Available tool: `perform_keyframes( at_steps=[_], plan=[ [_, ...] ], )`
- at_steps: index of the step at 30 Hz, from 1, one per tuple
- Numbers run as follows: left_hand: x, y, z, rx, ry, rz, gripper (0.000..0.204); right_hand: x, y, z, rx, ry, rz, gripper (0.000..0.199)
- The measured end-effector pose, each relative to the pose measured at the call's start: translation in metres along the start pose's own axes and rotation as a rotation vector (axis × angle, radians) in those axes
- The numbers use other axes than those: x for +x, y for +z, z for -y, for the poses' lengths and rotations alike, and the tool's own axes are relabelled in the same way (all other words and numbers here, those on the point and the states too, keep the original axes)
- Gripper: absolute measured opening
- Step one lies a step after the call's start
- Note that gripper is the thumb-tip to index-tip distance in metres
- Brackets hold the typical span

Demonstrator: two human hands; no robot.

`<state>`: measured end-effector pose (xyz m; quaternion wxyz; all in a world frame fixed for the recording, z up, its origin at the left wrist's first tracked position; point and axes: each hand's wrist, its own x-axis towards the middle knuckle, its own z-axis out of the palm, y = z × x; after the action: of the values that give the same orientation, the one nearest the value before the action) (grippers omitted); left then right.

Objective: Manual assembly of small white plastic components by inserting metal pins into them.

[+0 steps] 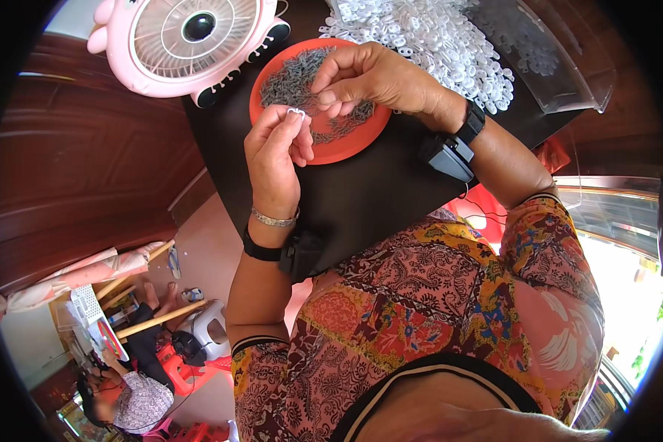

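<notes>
My left hand (pixel 271 151) pinches a small white plastic piece (pixel 296 113) between thumb and fingertips, over the near left edge of a round orange-red plate (pixel 346 149). On that plate lies a heap of small grey screws (pixel 286 82), spread thinner toward the near side. My right hand (pixel 383 77) is above the plate, just right of the left hand, thumb and fingertips pressed together. Whatever sits in that pinch is too small to make out. Beyond the right hand spreads a large pile of white oval plastic pieces with holes (pixel 449 55).
A pink fan (pixel 199 62) stands at the table's far left. A clear plastic bin (pixel 560 70) lies at the far right beside the white pile. The dark tabletop (pixel 353 199) holds everything. Another person (pixel 144 398) sits at lower left, apart from me.
</notes>
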<state>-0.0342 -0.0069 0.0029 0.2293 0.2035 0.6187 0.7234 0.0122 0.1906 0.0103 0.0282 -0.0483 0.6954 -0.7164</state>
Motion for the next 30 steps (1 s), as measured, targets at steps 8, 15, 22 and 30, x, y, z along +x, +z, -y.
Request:
perform_keyframes(
  at_steps=[8, 15, 22, 30],
  plan=[
    [0.000, 0.002, 0.000, 0.032, -0.027, 0.024, 0.018, -0.001, 0.001, 0.003, -0.084, 0.051, 0.051, 0.016],
    [0.000, 0.002, -0.001, 0.052, -0.019, 0.039, 0.017, 0.000, 0.001, -0.001, -0.084, -0.003, 0.052, 0.016],
    [-0.001, 0.002, -0.001, 0.091, -0.045, 0.067, 0.016, -0.004, 0.000, 0.010, -0.104, -0.034, 0.037, 0.018],
    [-0.003, 0.004, 0.000, 0.073, -0.048, 0.063, 0.017, -0.004, 0.006, 0.004, -0.123, -0.110, 0.018, 0.017]
  ],
)
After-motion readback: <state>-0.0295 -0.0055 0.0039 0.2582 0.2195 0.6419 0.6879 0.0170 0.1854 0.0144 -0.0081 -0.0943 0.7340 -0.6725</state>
